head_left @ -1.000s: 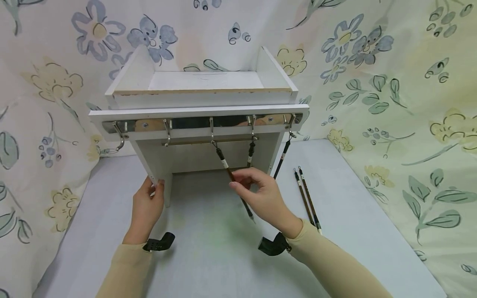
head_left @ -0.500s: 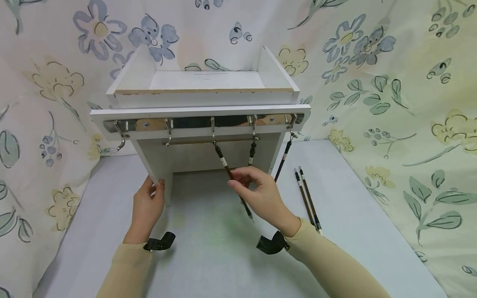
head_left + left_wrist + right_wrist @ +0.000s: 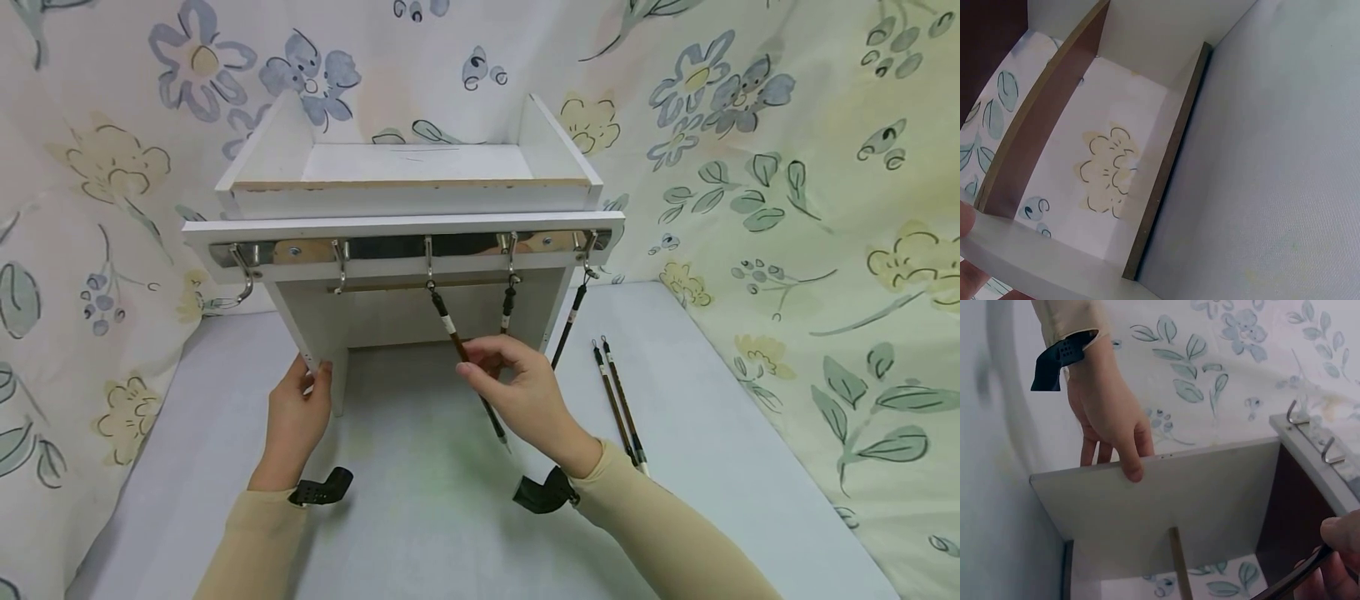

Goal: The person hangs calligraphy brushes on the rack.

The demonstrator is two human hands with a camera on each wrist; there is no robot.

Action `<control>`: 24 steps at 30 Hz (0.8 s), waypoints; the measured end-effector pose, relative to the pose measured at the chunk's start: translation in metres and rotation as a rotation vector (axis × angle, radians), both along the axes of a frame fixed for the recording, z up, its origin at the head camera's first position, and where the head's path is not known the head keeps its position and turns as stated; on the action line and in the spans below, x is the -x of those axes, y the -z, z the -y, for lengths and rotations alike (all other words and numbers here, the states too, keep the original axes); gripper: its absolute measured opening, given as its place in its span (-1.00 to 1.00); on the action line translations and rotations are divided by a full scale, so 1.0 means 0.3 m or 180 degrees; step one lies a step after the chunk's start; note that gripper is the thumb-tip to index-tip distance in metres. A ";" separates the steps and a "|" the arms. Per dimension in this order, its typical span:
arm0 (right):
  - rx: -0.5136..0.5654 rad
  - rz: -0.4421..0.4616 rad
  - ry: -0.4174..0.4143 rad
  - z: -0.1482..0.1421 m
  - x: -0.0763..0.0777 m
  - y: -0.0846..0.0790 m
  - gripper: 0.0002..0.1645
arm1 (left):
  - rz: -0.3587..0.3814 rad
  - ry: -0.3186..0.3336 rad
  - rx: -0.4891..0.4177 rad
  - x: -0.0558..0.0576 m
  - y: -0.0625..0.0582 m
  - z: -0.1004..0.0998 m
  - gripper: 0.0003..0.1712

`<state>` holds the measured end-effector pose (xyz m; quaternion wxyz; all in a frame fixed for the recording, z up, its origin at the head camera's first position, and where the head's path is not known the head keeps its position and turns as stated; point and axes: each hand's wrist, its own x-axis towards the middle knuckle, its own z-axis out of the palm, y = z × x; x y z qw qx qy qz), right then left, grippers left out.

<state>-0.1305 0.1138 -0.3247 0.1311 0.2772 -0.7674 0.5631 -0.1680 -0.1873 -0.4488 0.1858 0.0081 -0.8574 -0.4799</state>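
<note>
My right hand (image 3: 525, 387) pinches the dark handle of a calligraphy brush (image 3: 492, 421) between thumb and fingers. The brush slants tip down, its loop at the middle hook (image 3: 429, 260) of a metal hook rail. That rail runs along the front of a white shelf unit (image 3: 412, 202). My left hand (image 3: 294, 429) grips the front edge of the unit's left side panel, thumb on the inner face, as the right wrist view shows of that panel (image 3: 1210, 487). Two more brushes hang at the right: one brush (image 3: 507, 310) is partly behind my right hand, the other brush (image 3: 570, 325) on the end hook.
Two brushes, a left one (image 3: 612, 400) and a right one (image 3: 625, 400), lie side by side on the white tabletop (image 3: 720, 467), right of the unit. Two hooks on the left carry nothing. A floral cloth (image 3: 825, 250) surrounds the table at the back and sides.
My right hand has shifted very slightly left with the brush still pinched. The left hand keeps its grip on the panel.
</note>
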 end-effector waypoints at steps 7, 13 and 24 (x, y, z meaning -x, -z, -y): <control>-0.0011 0.0058 0.0051 -0.011 0.019 0.039 -0.76 | -0.0012 0.0011 -0.0002 0.000 0.001 0.000 -0.47; 0.0037 0.0162 0.0015 -0.011 0.060 0.113 -0.76 | -0.0025 0.0019 -0.0001 -0.001 0.000 0.000 -0.47; 0.0108 0.0247 -0.0019 0.045 0.089 0.151 -0.73 | -0.0021 0.0006 -0.0010 0.001 0.003 0.000 -0.47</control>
